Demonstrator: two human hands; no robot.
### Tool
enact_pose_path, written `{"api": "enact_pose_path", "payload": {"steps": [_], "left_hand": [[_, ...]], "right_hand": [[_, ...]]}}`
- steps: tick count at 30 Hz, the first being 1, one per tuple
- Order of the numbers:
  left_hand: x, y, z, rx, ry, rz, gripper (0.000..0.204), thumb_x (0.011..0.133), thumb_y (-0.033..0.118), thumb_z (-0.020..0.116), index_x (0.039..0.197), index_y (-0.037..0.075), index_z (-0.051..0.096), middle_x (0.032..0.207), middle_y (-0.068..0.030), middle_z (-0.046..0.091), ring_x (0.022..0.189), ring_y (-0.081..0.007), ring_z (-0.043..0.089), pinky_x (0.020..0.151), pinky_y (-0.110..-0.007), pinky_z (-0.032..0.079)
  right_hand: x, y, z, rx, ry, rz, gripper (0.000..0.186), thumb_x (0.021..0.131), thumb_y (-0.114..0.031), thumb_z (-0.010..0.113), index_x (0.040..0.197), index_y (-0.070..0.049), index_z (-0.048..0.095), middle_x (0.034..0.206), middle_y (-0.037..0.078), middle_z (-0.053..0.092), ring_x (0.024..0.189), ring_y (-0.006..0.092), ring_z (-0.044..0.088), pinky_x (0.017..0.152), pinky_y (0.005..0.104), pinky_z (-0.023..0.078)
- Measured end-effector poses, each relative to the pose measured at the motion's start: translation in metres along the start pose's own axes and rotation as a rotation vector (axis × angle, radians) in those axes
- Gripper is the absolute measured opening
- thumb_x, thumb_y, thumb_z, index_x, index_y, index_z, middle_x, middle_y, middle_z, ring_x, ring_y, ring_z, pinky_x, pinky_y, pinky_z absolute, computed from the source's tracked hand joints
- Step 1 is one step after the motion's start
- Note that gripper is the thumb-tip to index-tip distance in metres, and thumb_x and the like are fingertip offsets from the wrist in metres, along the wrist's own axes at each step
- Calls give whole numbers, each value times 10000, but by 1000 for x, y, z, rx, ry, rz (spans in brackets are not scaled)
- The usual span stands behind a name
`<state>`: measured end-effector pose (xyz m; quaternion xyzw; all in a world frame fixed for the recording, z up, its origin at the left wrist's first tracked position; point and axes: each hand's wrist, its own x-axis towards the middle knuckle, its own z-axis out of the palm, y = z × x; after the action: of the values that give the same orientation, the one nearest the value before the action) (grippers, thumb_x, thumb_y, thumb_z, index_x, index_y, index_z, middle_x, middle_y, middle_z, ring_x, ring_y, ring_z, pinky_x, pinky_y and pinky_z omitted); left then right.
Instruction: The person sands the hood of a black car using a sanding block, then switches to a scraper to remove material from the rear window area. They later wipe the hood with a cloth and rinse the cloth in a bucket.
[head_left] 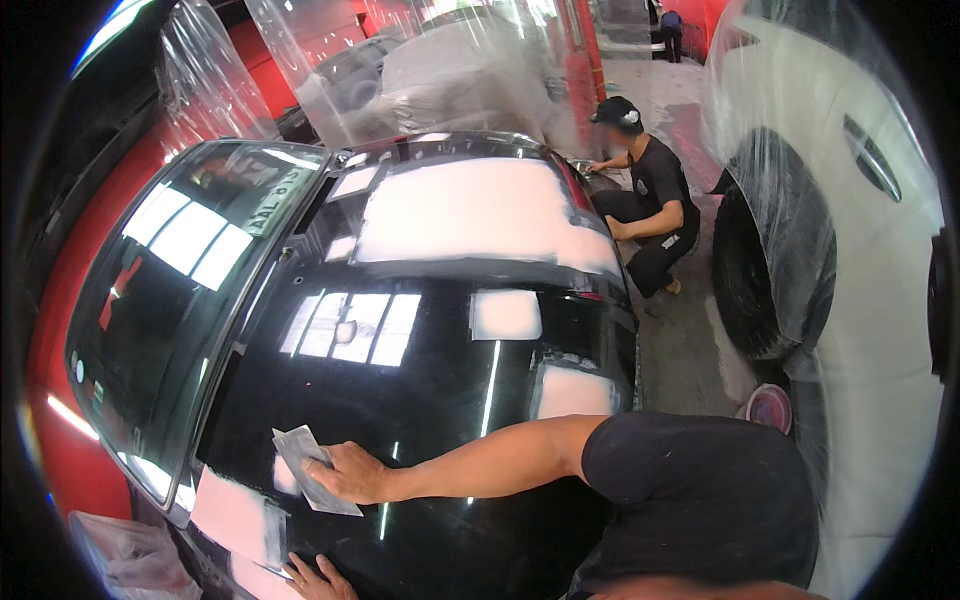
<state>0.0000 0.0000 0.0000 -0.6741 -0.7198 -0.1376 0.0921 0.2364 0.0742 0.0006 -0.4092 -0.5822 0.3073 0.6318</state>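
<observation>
My right hand (355, 474), on a bare arm out of a black sleeve, is closed on a grey sheet that looks like sandpaper (296, 448). The sheet lies against the glossy black car panel (440, 350), partly over a small pale-pink filler patch (284, 476). Lower down, my left hand (322, 582) rests on the car with its fingers spread and nothing visible in it; the picture's lower edge cuts it off. Just beyond its fingertips is a larger pink filler patch (232, 512) with a grey, sanded-looking border.
More pink patches (470, 215) cover the car's far side. A co-worker (655, 190) crouches at its right end. On the right stands a white car (875, 270) under clear plastic, with a small bucket (770, 408) near its wheel. The car's window glass (165, 285) slopes at left.
</observation>
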Motion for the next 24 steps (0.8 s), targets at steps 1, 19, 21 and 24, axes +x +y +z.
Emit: {"api": "enact_pose_path", "payload": {"steps": [1,19,21,24], "left_hand": [[-7,4,-8,16,36,66,619,973,463,482,1390,6,465,1425,-316,391,1315,-512,347,1096,-559,289],[-11,19,-20,-25,59,127,624,981,444,464,1363,-50,469,1392,-337,420,1258,-512,410,1080,-538,317],[-10,19,-21,-31,49,117,625,981,439,465,1363,-55,465,1393,-340,417,1263,-514,404,1083,-539,313],[-11,18,-21,-46,34,103,628,981,433,467,1363,-66,459,1392,-352,410,1270,-523,392,1089,-541,304]], "right_hand": [[0,-2,-2,3,-7,14,424,953,-330,480,940,63,639,770,295,641,709,442,655,636,470,499],[-3,-8,-6,20,-16,31,418,947,-315,491,910,79,626,745,290,635,670,416,656,617,458,490],[-3,-9,-6,32,-3,23,410,944,-309,495,912,78,627,744,287,636,671,414,657,619,456,492],[-4,-9,-5,42,6,32,397,937,-299,501,909,75,632,742,284,635,676,414,659,626,454,496]]}}
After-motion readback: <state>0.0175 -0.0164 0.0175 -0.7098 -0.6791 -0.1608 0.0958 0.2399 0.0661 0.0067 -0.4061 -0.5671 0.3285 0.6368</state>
